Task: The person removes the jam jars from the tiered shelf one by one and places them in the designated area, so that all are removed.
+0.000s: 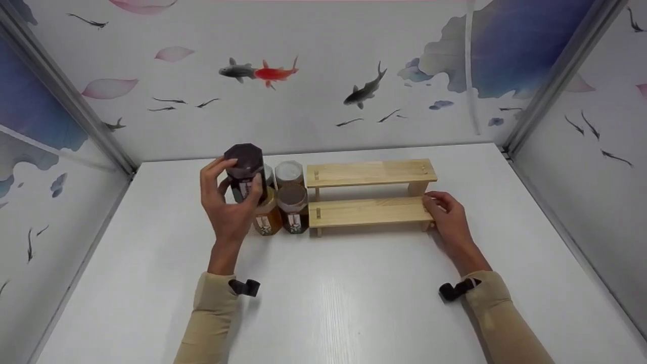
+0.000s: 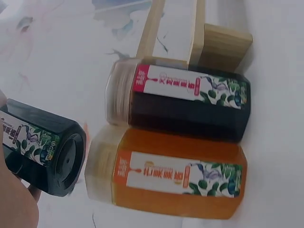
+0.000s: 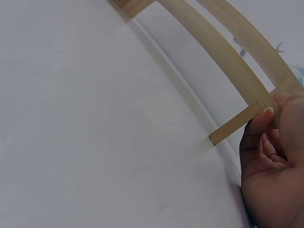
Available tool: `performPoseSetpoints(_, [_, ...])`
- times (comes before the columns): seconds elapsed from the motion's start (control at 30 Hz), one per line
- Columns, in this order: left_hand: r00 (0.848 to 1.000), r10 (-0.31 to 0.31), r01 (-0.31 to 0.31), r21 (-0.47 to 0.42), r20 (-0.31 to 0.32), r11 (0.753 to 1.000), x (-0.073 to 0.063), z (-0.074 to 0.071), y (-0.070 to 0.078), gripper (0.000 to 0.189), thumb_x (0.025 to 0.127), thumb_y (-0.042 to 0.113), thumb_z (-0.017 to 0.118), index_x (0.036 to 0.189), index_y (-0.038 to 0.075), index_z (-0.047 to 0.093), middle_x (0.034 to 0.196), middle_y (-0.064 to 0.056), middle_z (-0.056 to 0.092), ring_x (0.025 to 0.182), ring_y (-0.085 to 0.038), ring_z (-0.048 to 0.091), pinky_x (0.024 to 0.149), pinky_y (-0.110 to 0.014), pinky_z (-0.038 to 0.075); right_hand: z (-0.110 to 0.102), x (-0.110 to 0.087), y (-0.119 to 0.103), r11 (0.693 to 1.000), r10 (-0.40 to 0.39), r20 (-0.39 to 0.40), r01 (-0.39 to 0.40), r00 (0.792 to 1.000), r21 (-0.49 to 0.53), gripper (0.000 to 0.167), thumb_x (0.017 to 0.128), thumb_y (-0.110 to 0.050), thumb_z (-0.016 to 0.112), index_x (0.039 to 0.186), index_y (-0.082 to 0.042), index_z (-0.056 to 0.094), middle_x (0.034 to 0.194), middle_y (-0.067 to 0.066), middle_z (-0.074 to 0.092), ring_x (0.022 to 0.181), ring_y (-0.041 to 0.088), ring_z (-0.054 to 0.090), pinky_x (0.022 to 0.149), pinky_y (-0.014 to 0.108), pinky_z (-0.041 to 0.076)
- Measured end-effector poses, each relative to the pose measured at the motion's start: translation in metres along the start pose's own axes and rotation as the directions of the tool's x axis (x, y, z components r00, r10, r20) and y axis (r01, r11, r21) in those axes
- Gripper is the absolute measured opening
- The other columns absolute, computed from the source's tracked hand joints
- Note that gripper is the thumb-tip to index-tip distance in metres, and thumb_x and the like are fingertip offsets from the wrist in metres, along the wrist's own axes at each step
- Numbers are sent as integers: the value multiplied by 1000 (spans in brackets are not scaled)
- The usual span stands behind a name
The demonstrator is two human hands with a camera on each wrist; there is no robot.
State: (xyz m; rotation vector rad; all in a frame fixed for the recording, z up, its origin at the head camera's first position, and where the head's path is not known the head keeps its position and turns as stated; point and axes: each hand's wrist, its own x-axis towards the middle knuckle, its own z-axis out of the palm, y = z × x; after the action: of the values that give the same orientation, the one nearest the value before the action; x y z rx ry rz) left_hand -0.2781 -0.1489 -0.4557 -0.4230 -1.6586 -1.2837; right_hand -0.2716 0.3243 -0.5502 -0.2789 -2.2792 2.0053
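Note:
My left hand (image 1: 227, 216) grips a dark-filled faceted jar (image 1: 246, 163) by its sides, thumb on one side and fingers on the other. In the left wrist view that jar's base shows, raised beside the lids of two standing jars. These are an amber jar (image 2: 178, 178) with an orange-and-white label and a dark jar (image 2: 190, 114) with a red-and-white one. At the far end of a two-tier wooden rack (image 1: 369, 212), my right hand (image 1: 453, 220) pinches the right end of the lower shelf, thumb over the end piece (image 3: 237, 122).
Behind the front jars stands another clear-lidded jar (image 1: 289, 173), with one more partly hidden behind the held jar. The front dark jar sits close against the rack's left end. A white table (image 1: 328, 298) lies underneath, with printed wall panels (image 1: 313, 116) at the back and sides.

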Motion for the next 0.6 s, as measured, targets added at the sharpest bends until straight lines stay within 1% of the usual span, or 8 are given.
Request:
performPoseSetpoints(0.13, [999, -32, 33, 44, -31, 998, 1, -17, -3, 51, 87, 3, 85, 132, -4, 64, 139, -22, 59, 135, -24, 59, 99, -29, 61, 0, 2, 2, 1000, -9, -12, 9, 1000, -19, 53, 107, -43, 68, 144, -6, 60, 111, -4, 62, 84, 3, 65, 65, 17, 54])
performPoseSetpoints(0.3, [995, -64, 69, 72, -72, 995, 0, -33, 8, 46, 88, 0, 82, 129, -10, 62, 138, -28, 57, 134, -22, 59, 100, -27, 60, -1, 3, 3, 999, -2, -3, 2, 1000, -43, 55, 108, -45, 66, 148, -7, 58, 115, -3, 61, 89, 3, 66, 70, 17, 56])
performPoseSetpoints(0.37, [992, -77, 85, 78, -97, 993, 0, -38, 12, 44, 88, 0, 81, 127, -11, 62, 138, -28, 56, 133, -20, 59, 99, -26, 60, -1, 3, 2, 999, 2, 1, -2, 1000, -50, 56, 108, -46, 65, 148, -8, 58, 117, -3, 60, 91, 4, 66, 71, 17, 56])
performPoseSetpoints(0.47, [987, -97, 109, 96, -131, 989, -1, -44, 11, 42, 88, 1, 81, 125, -10, 64, 139, -25, 56, 132, -19, 59, 97, -24, 59, -1, 2, 2, 999, 7, 5, -7, 1000, -52, 56, 108, -47, 65, 149, -9, 58, 118, -1, 60, 93, 5, 66, 73, 17, 57])
performPoseSetpoints(0.53, [985, -108, 122, 108, -131, 987, -4, -48, 8, 41, 87, -1, 81, 124, -9, 64, 138, -26, 56, 131, -19, 58, 96, -24, 59, -1, 1, 1, 999, 13, 5, -13, 1000, -45, 56, 108, -48, 65, 148, -9, 58, 119, -1, 59, 93, 5, 66, 73, 17, 57])
performPoseSetpoints(0.6, [986, -119, 134, 127, -117, 983, -8, -51, 1, 41, 87, -2, 82, 123, -10, 65, 136, -27, 57, 131, -19, 58, 94, -24, 59, 0, 0, -1, 999, 18, 6, -18, 1000, -32, 56, 107, -48, 65, 147, -9, 57, 120, 0, 59, 94, 5, 66, 74, 17, 58])
